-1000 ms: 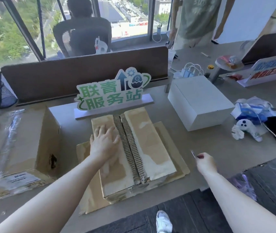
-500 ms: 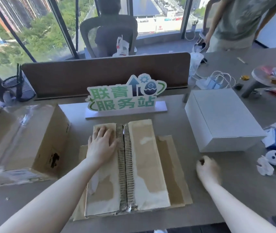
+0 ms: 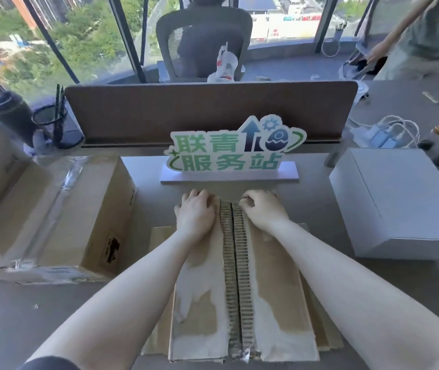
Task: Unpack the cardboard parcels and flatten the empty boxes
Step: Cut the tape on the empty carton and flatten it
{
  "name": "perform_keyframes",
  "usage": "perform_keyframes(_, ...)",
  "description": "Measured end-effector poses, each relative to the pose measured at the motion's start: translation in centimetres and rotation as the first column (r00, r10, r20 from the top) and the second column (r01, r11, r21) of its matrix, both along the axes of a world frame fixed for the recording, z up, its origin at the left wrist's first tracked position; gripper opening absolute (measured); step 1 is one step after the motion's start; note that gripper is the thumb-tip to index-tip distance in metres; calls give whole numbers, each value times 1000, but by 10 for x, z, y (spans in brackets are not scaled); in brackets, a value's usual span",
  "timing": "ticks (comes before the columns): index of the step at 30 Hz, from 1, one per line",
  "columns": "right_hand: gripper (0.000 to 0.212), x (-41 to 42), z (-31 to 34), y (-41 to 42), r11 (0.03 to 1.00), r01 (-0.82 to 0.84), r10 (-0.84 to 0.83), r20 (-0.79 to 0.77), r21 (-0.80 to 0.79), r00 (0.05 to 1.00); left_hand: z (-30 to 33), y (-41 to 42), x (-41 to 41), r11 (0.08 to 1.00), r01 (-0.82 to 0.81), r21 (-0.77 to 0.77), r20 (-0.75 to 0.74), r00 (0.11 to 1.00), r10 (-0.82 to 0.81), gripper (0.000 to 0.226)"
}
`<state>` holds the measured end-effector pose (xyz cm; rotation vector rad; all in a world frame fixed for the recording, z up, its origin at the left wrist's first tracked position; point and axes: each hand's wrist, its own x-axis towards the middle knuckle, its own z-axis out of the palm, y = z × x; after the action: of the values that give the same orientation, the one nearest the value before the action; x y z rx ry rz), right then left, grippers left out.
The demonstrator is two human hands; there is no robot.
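Head view: left hand point(image 3: 196, 214) and right hand point(image 3: 263, 209), fingers curled over closed cardboard box point(image 3: 274, 284) far edge.

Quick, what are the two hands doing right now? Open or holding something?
Left hand: fingers curled over the far end of the cardboard box, gripping its left flap.
Right hand: fingers curled, gripping the box's right flap by the middle seam.
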<state>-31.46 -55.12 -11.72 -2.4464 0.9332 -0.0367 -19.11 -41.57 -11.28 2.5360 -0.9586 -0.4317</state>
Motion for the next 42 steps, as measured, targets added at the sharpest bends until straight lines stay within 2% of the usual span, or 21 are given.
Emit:
perform_keyframes(2, 14, 0, -3, -1, 993, 74, -86, 139, 91, 987, -3, -1, 3, 997, -29, -66, -24, 999, 28, 22)
perform_keyframes(4, 14, 0, -2, -2, 984, 107, -134, 193, 145, 972, -5, -3, 6, 993, -53, -102, -51, 998, 48, 19)
perform_keyframes(8, 16, 1, 2, 1, 986, 100, -123, 182, 130, 975, -4, -4, 7, 987, -77, -143, -91, 994, 65, 16)
perform_keyframes(14, 15, -6, 9, -4, 956, 92, -166, 257, 277, 952, 1, -2, 17, 941, -138, -309, -273, 961, 51, 20)
perform_keyframes(20, 25, -6, 11, -5, 959, 107, -168, 220, 261, 961, -1, 1, 21, 925, -146, -351, -363, 932, 9, 16)
perform_keyframes(22, 29, -5, 10, -3, 968, 103, -147, 185, 228, 972, -1, 2, 17, 938, -105, -331, -341, 940, -15, 18)
perform_keyframes(26, 24, -3, 15, 7, 997, -36, 30, -89, -71, 996, -2, 0, 7, 956, -46, -291, -227, 974, -22, 17)
perform_keyframes(28, 29, -2, 19, 9, 989, -99, 85, -129, -110, 988, -3, 0, 7, 956, -52, -290, -213, 977, -11, 18)
perform_keyframes(31, 36, -2, 21, 7, 992, -114, 104, -162, -54, 981, -3, 2, 9, 951, -45, -305, -207, 978, -21, 21)
perform_keyframes(36, 25, -2, 29, 5, 970, -50, 60, -34, 238, 998, -3, 2, 7, 958, -4, -288, -166, 985, -45, 16)
perform_keyframes(40, 13, -8, 23, 1, 973, -38, 17, 91, 227, 996, -4, 2, 3, 965, 25, -260, -134, 989, -61, 14)
perform_keyframes(42, 12, -9, 21, 0, 978, -57, 43, 75, 200, 996, -3, 1, 2, 969, 21, -245, -123, 991, -53, 14)
